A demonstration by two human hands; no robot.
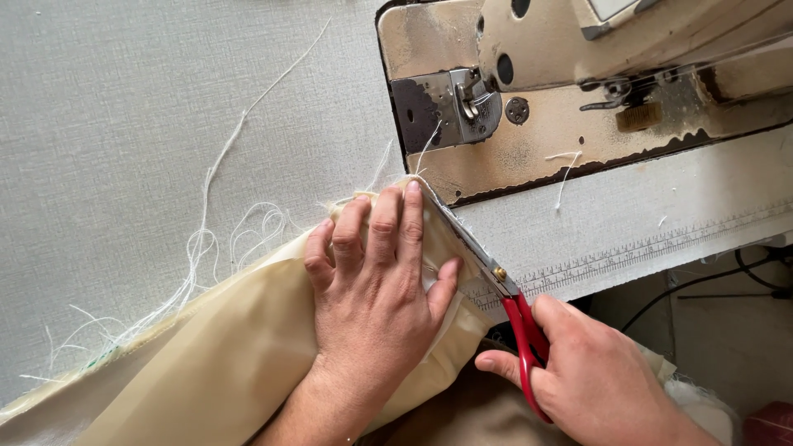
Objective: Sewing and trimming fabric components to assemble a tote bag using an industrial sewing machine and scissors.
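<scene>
Your desk [124, 124], covered in a pale grey textured surface, fills the left and far side of the view, and the worn cream sewing machine [578, 91] sits on it at the far right, its metal presser foot [467, 103] just beyond the fabric's corner. A sheet of cream fabric [223, 355] lies across the near left, running up to a point close to the machine bed, with loose white threads [206, 239] trailing off its frayed far edge onto the desk. Your left hand [376, 281] is spread flat, palm down, pressing the fabric's corner with its fingers pointing toward the machine. Your right hand [595, 372], at the near right, is closed around the red handles of a pair of scissors [496, 277]; the blades run along the fabric's right edge beside your left fingertips, and they look nearly closed, though the angle makes that hard to judge.
</scene>
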